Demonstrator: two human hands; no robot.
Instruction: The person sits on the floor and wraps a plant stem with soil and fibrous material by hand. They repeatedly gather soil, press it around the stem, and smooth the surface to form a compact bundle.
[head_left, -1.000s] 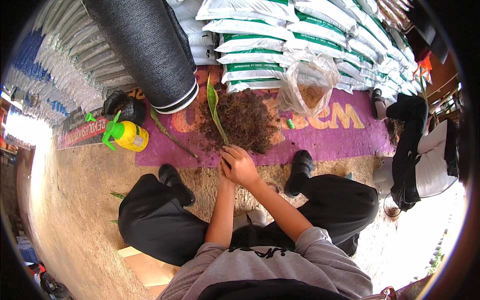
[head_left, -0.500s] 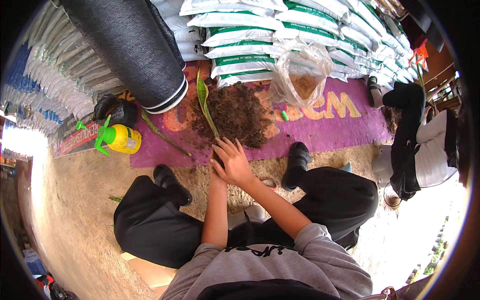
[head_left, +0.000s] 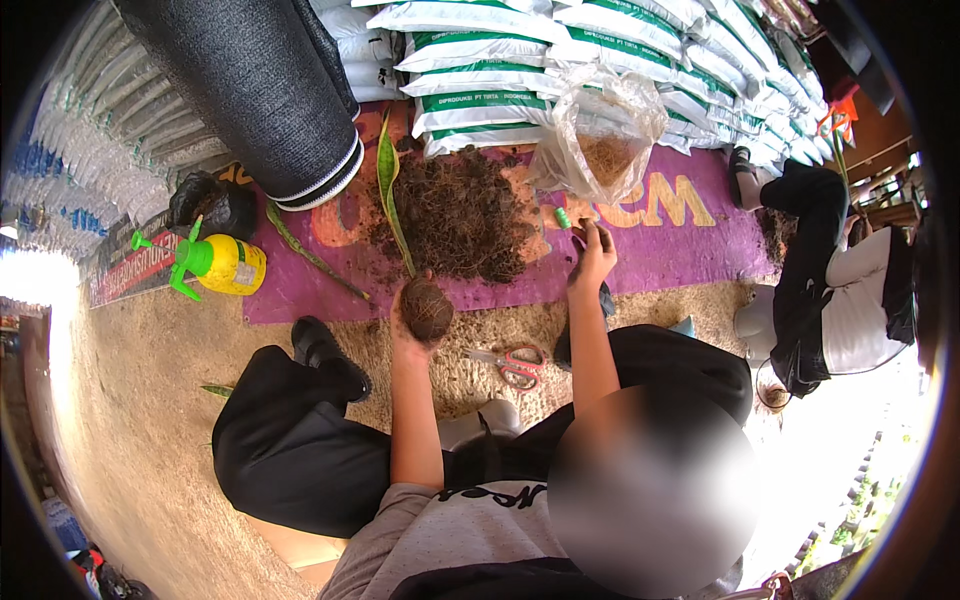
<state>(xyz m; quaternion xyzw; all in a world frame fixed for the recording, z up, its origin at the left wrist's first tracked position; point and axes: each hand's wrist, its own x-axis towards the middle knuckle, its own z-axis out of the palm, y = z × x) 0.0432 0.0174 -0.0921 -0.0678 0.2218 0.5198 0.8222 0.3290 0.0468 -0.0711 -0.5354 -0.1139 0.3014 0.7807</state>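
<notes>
My left hand (head_left: 408, 318) is closed round a brown, fibrous root ball (head_left: 428, 309). A long green snake plant leaf with yellow edges (head_left: 388, 175) rises from the far side of that ball and leans over the soil. Reaching out to the right, my right hand (head_left: 594, 257) has its fingers parted, just short of a small green cylinder (head_left: 562, 217) that looks like a thread spool. I see nothing between those fingers. Dark, rooty soil (head_left: 460, 215) is heaped on the purple banner (head_left: 650, 262) ahead of me.
Scissors with red handles (head_left: 521, 367) lie on the floor between my legs. A yellow spray bottle (head_left: 234, 264), a loose stem (head_left: 312, 258) and a big black roll (head_left: 240, 90) are to the left. Beyond stand a clear bag of brown material (head_left: 606, 165) and stacked sacks (head_left: 480, 107); another person (head_left: 800, 260) sits at right.
My right hand has left the root ball and swung right toward the green cylinder. The left hand keeps hold of the ball, now uncovered, and the scissors show fully.
</notes>
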